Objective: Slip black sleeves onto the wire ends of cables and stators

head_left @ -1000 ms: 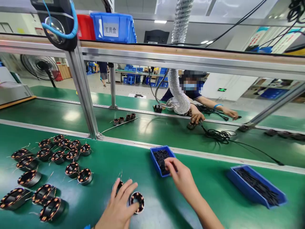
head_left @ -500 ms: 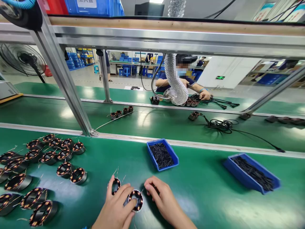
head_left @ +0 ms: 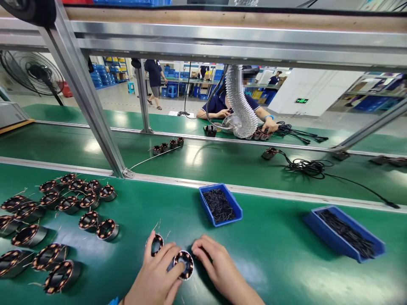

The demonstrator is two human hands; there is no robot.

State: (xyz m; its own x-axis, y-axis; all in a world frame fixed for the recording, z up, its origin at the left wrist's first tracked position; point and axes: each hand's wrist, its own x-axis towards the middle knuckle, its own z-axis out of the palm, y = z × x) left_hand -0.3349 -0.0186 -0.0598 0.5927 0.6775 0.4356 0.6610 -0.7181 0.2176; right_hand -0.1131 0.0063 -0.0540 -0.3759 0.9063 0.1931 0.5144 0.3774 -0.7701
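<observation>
My left hand is closed around a motor stator, a dark ring with copper windings, with a finger in its opening. A second stator stands beside it, partly behind that hand, and a fingertip rests at its left edge. Thin wire ends rise from this one. My right hand is pinched just right of the held stator, its fingertips close to the rim. Whatever lies in the pinch is too small to make out.
Several stators stand on the green bench at left. Two blue bins hold short black tubes. Behind a metal frame, a co-worker's hand is by more stators and black cables. A ribbed duct hangs down.
The view has tilted down and shifted slightly left. My left hand keeps its hold on the stator. My right fingertips are a little closer to its rim. In the background a person has walked into view.
</observation>
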